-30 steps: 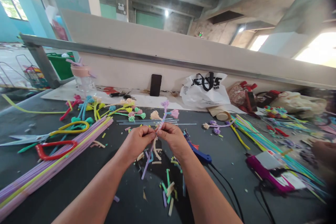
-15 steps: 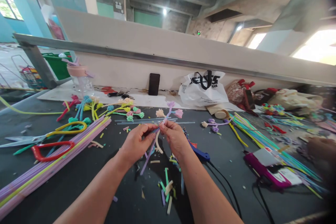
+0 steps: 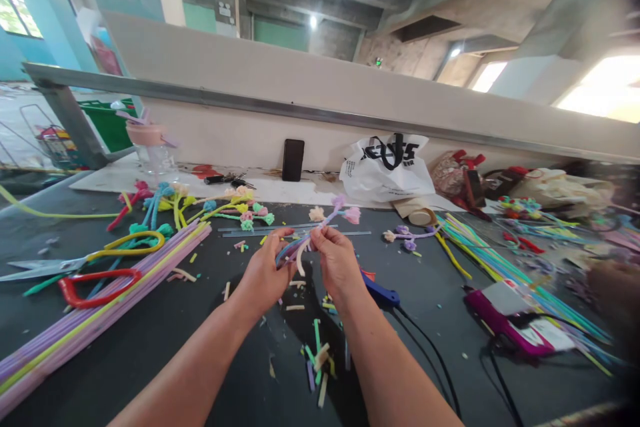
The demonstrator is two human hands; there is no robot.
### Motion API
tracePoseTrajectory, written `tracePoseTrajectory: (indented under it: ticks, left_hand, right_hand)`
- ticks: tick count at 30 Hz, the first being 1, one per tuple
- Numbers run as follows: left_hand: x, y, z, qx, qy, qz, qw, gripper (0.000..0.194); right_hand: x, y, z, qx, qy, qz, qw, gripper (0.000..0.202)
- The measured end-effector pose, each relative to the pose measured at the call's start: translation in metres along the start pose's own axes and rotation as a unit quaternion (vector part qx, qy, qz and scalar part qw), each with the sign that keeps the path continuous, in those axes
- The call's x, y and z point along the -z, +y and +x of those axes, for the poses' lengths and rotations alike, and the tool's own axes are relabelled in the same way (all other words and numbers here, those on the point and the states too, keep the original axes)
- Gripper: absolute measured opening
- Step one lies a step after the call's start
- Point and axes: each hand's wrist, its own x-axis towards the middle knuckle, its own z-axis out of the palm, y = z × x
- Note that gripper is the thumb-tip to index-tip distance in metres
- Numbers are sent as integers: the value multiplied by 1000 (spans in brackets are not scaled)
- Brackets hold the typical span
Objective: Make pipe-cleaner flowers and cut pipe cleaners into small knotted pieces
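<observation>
Dark table (image 3: 165, 360) with scissors (image 3: 107, 260), stems (image 3: 115, 303).

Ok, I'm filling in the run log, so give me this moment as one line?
left hand: holding flower stem | right hand: pinching same stem | scissors: lying left | phone: upright

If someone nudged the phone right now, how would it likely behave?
The phone would probably tip or slide down, since it stands on a short edge, seemingly leaning on the board. Its flat slab shape suggests it is stiff and unlikely to roll.
</observation>
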Motion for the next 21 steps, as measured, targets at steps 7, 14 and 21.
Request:
tracePoseTrajectory:
  ticks: [7,14,21]
  left_hand:
    - [7,-5,1,-19,11,111,994,46]
    - [7,6,-6,-131,54,337,931,54]
    - [13,8,-6,-184,81,321,925,19]
  right_hand:
    - [19,-10,13,87,107,14,990,22]
    - [0,-2,1,40,79,-20,996,22]
    - [-16,13,-12,3,23,-49,999,23]
